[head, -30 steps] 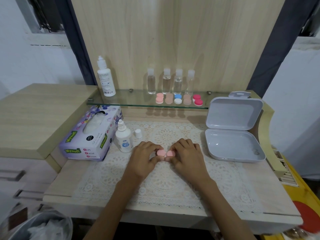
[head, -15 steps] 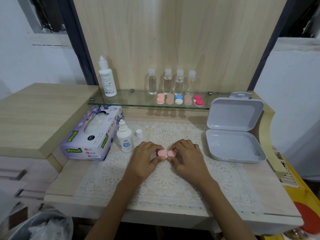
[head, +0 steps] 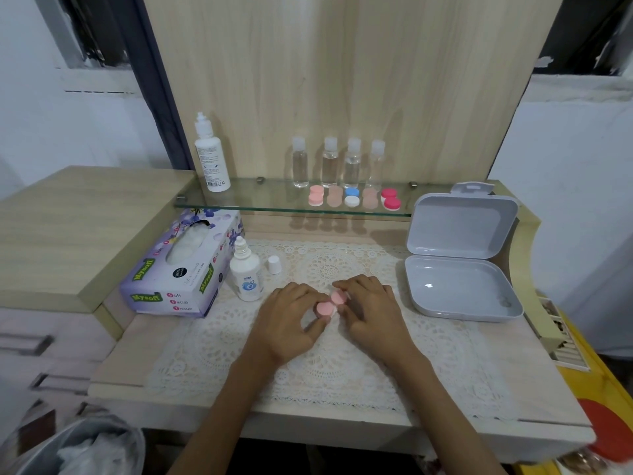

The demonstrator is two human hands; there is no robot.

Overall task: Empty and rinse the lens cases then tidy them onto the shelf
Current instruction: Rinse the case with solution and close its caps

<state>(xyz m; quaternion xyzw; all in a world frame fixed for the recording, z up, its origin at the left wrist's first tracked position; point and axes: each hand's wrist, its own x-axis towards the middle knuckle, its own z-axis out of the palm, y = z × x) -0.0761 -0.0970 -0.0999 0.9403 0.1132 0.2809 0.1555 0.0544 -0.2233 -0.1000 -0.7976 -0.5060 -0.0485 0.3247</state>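
Item: pink lens case (head: 329,304), gripped two-handed over lace mat (head: 329,365) on bench (head: 116,365).
Pinched at opposite ends by left hand (head: 287,323) and right hand (head: 373,310); dropper bottle (head: 246,274) and loose cap (head: 274,264) left of the fingers (head: 356,286), open grey box (head: 459,286) right of them, glass shelf (head: 260,197) beyond.

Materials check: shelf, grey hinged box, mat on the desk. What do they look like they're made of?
shelf: clear glass, glossy; see-through, with a greenish front edge.
grey box: likely moulded plastic, satin finish; small soft highlight in the base, rounded corners.
mat: white lace, probably fabric, possibly vinyl; openwork pattern, lies flat.
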